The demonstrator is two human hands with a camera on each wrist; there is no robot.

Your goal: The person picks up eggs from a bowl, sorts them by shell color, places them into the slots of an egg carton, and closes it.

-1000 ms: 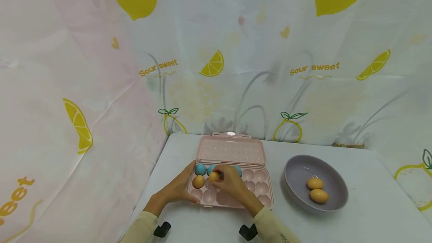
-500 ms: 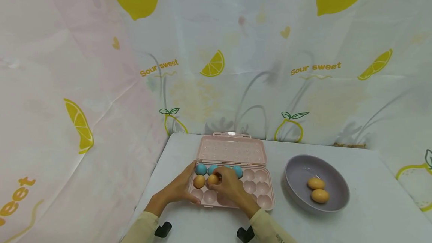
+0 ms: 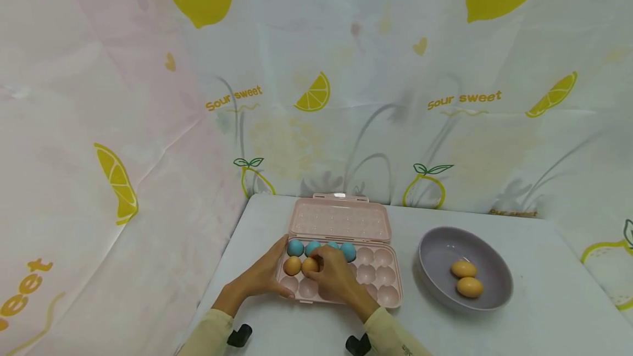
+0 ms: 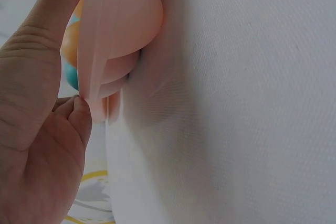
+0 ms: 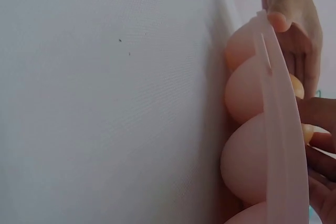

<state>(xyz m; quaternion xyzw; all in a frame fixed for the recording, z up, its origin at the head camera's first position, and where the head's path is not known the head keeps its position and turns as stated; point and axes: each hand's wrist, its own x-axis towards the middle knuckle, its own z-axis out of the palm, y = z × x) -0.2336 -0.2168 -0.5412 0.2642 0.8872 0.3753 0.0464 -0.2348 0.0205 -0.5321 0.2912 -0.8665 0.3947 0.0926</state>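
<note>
A pink plastic egg carton lies with its lid folded back. My left hand holds the carton's left end, thumb at the near corner and fingers along the far side. My right hand pinches a brown egg at the second cup of the middle row; the egg's right side is hidden by the fingers. Left of it, another brown egg sits in its cup. Several blue eggs fill the left part of the back row. In the left wrist view, the thumb lies against the carton's rim.
To the right stands a grey-purple bowl holding two brown eggs, one behind the other. The white table ends at the back against a lemon-printed curtain. Black wrist mounts hang below the sleeves.
The right hand has shifted slightly left with the brown egg, bringing it closer to the other brown egg. More of the blue eggs shows behind it. The left hand stays in place.
</note>
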